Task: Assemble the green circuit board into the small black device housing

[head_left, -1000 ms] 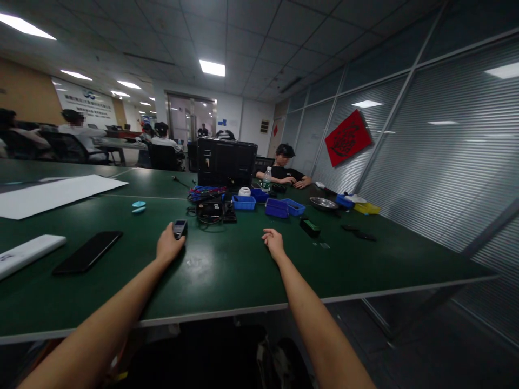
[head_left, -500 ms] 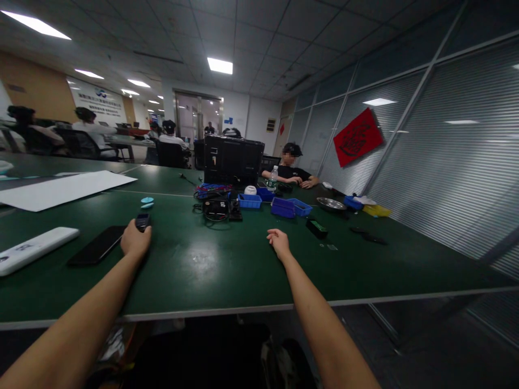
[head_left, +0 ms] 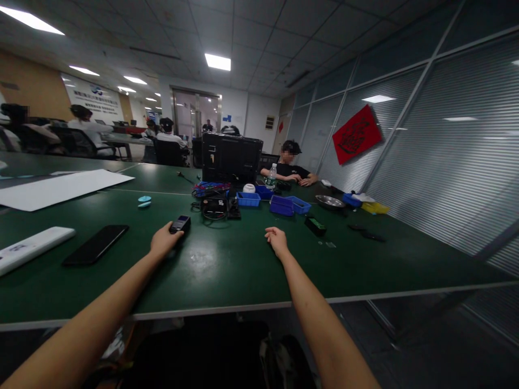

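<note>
My left hand (head_left: 164, 241) rests on the green table (head_left: 227, 270), closed round a small black device with a screen (head_left: 180, 223) that sticks out past my fingers. A black phone (head_left: 96, 244) lies flat to its left. My right hand (head_left: 277, 239) lies on the table further right with the fingers loosely curled and nothing in them. A small black box with a green top (head_left: 315, 225) sits just beyond and right of that hand.
Blue bins (head_left: 284, 205), a tangle of cables and black units (head_left: 214, 205), a large black case (head_left: 231, 159), a metal bowl (head_left: 329, 202) and a yellow tray (head_left: 375, 207) stand further back. A white bar (head_left: 34, 244) and white sheet (head_left: 60, 187) lie left. A seated person (head_left: 288, 168) works opposite.
My left hand carried the small device left toward the phone, then back right to the middle of the table. My right hand stayed in place.
</note>
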Action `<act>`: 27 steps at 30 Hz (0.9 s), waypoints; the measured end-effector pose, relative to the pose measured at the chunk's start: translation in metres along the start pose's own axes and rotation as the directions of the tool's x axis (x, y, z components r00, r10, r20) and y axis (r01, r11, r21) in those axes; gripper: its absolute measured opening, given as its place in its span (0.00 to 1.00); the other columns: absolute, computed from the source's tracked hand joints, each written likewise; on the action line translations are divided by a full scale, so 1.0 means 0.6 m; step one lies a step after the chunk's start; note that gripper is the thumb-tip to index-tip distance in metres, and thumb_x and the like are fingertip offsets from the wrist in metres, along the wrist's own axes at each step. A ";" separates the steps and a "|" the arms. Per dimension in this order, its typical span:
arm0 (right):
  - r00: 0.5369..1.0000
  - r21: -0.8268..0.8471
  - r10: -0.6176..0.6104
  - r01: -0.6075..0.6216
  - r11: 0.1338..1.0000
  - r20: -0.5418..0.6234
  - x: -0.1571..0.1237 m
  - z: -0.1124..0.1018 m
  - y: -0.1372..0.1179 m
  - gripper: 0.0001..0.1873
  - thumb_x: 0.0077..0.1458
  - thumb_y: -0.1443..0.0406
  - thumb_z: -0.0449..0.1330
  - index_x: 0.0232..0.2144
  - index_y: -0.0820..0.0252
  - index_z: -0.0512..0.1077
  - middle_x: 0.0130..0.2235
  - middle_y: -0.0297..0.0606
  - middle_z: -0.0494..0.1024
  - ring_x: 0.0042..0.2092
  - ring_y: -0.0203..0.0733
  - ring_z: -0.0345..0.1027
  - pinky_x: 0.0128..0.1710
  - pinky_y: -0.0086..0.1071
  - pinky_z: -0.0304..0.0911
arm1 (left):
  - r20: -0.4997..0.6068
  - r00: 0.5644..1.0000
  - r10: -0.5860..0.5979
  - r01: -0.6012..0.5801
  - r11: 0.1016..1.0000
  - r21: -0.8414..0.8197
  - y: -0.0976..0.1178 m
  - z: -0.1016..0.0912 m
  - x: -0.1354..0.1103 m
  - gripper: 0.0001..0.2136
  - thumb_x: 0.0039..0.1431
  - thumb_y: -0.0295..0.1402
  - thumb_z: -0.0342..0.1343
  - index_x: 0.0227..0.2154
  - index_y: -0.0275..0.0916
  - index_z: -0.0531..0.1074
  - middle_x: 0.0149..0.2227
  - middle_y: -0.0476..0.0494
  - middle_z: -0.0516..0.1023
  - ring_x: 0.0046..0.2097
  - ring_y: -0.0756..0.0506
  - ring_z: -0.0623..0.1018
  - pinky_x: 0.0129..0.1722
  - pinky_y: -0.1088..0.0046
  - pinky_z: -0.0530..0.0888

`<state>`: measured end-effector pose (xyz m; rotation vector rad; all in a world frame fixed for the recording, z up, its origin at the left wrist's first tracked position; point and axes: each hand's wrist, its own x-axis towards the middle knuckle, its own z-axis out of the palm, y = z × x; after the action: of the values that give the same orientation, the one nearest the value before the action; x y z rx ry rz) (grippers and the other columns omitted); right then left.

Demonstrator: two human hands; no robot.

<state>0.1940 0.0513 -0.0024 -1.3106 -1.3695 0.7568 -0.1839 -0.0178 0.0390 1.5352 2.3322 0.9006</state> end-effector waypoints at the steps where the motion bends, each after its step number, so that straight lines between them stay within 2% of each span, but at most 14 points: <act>1: 1.000 0.000 -0.003 0.003 1.000 0.003 0.000 0.000 0.001 0.15 0.39 0.68 0.46 0.29 0.64 0.69 0.24 0.34 0.71 0.20 0.31 0.59 0.21 0.25 0.54 | 0.017 1.000 0.024 -0.024 1.000 -0.001 0.014 0.010 -0.007 0.30 0.48 0.42 0.53 0.53 0.34 0.59 0.52 0.34 0.67 0.51 0.38 0.69 0.46 0.67 0.66; 8: 1.000 -0.007 0.000 0.000 1.000 0.010 0.001 0.001 0.003 0.16 0.38 0.69 0.46 0.29 0.64 0.69 0.24 0.34 0.71 0.20 0.31 0.59 0.21 0.25 0.54 | 0.120 0.983 0.140 -0.133 0.989 -0.068 0.118 0.093 -0.062 0.30 0.47 0.40 0.54 0.54 0.36 0.58 0.50 0.36 0.70 0.49 0.40 0.71 0.43 0.69 0.67; 13: 1.000 -0.035 -0.006 0.007 0.999 0.012 -0.001 0.001 -0.001 0.15 0.40 0.69 0.46 0.30 0.64 0.70 0.24 0.34 0.71 0.21 0.31 0.60 0.22 0.25 0.56 | 0.134 0.943 0.304 -0.279 0.944 -0.177 0.174 0.151 -0.103 0.30 0.46 0.34 0.55 0.54 0.36 0.58 0.51 0.37 0.69 0.50 0.43 0.69 0.46 0.71 0.65; 17: 1.000 -0.141 -0.001 0.004 0.990 0.024 -0.008 -0.001 -0.011 0.16 0.43 0.70 0.46 0.32 0.64 0.70 0.26 0.35 0.73 0.23 0.33 0.62 0.24 0.27 0.58 | 0.101 0.901 0.422 -0.398 0.896 -0.195 0.180 0.178 -0.112 0.32 0.44 0.29 0.53 0.56 0.36 0.54 0.55 0.39 0.63 0.55 0.44 0.65 0.52 0.71 0.61; 20: 0.998 -0.301 -0.048 0.054 0.952 0.026 -0.024 0.008 -0.024 0.16 0.46 0.68 0.47 0.36 0.62 0.71 0.30 0.37 0.74 0.30 0.37 0.66 0.32 0.29 0.60 | 0.156 0.892 0.425 -0.386 0.894 -0.227 0.174 0.183 -0.106 0.33 0.43 0.24 0.51 0.57 0.38 0.53 0.55 0.43 0.64 0.54 0.45 0.65 0.52 0.73 0.62; 22: 0.993 -0.384 -0.111 0.113 0.917 0.028 -0.040 0.025 -0.037 0.18 0.49 0.65 0.48 0.41 0.61 0.69 0.35 0.39 0.74 0.36 0.39 0.67 0.37 0.30 0.60 | 0.186 0.888 0.421 -0.370 0.893 -0.255 0.172 0.183 -0.102 0.34 0.43 0.22 0.49 0.58 0.41 0.52 0.54 0.46 0.66 0.54 0.47 0.66 0.51 0.74 0.63; 24: 0.985 -0.430 -0.161 0.170 0.887 0.056 -0.059 0.051 -0.053 0.23 0.52 0.60 0.48 0.49 0.64 0.64 0.40 0.42 0.73 0.41 0.41 0.66 0.41 0.31 0.58 | 0.208 0.876 0.436 -0.377 0.886 -0.269 0.173 0.181 -0.101 0.35 0.43 0.21 0.48 0.58 0.42 0.51 0.54 0.47 0.66 0.53 0.47 0.67 0.51 0.74 0.63; 27: 0.971 -0.565 -0.193 0.238 0.790 0.139 -0.086 0.096 -0.077 0.34 0.50 0.54 0.52 0.56 0.65 0.54 0.47 0.48 0.69 0.47 0.47 0.62 0.45 0.35 0.56 | 0.229 0.858 0.459 -0.393 0.875 -0.283 0.175 0.179 -0.102 0.35 0.43 0.20 0.47 0.58 0.41 0.51 0.54 0.47 0.66 0.54 0.48 0.66 0.52 0.73 0.62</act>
<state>0.1185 0.0047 0.0133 -1.5573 -1.8662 0.2234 -0.0257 -0.0031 0.0063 1.9695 1.6468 0.9175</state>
